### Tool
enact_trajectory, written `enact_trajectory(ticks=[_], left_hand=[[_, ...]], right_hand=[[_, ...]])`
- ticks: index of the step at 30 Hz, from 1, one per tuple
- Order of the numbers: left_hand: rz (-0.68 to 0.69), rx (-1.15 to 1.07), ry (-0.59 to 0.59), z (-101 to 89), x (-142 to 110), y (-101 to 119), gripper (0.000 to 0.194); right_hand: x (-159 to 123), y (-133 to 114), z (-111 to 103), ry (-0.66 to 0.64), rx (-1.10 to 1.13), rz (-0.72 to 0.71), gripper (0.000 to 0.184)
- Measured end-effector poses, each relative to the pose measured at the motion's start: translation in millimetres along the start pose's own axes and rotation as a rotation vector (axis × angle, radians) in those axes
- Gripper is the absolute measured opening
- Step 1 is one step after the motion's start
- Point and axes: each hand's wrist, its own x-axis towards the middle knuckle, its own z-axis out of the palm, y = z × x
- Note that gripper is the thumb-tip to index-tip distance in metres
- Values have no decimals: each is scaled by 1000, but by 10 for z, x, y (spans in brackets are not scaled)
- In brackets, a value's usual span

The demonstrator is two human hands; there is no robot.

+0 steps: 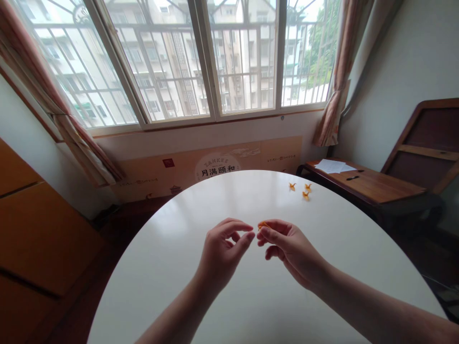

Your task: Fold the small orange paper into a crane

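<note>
Between the thumb and fingers of my right hand (289,243) is a small orange folded paper piece (263,224), partly covered by the fingertips. My left hand (224,248) is just to the left of it, fingers curved and thumb near the index fingertip. A narrow gap shows there, and I see nothing held in it. Both hands are above the round white table (172,277). Toward the table's far right edge sit three small orange paper cranes: a left crane (292,187), a back right crane (308,187) and a front crane (306,195).
A wooden chair (390,184) with white paper sheets (333,166) and a small dark object (353,177) on its seat stands beyond the table at the right. Behind the table, a printed cardboard panel (179,167) leans below a barred window. An orange-brown cabinet (32,229) is on the left.
</note>
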Motion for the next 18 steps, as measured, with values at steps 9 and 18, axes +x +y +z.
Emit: enact_trajectory(ticks=[9, 18], left_hand=[[-242, -189, -173, 15, 29, 36, 31], [-199, -128, -102, -13, 20, 56, 19]], right_hand=[[6, 37, -4, -89, -65, 26, 40], [12, 48, -18, -174, -129, 14, 40]])
